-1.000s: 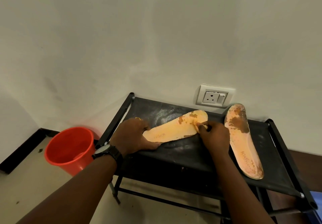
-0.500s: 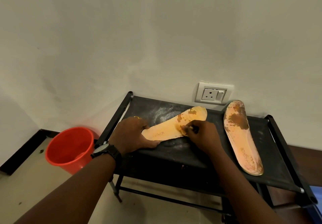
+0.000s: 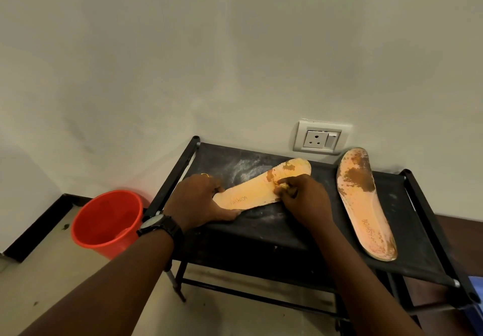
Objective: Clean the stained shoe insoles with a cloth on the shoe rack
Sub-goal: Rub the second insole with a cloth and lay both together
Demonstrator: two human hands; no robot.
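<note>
- Left hand [image 3: 198, 200]: grips heel of first insole [image 3: 251, 192].
- Right hand [image 3: 304, 201]: pinches small yellowish cloth [image 3: 279, 184] against it.
- Second insole [image 3: 363, 205]: apart, rightward; both stained, on one shoe rack [image 3: 261, 231].
- Bucket [image 3: 107, 220]: one, red.

Black shoe rack [image 3: 248, 234] fills the lower right; on its dusty top lie the centre insole [image 3: 251, 194] and, apart, the right-hand insole [image 3: 363, 205].
</note>
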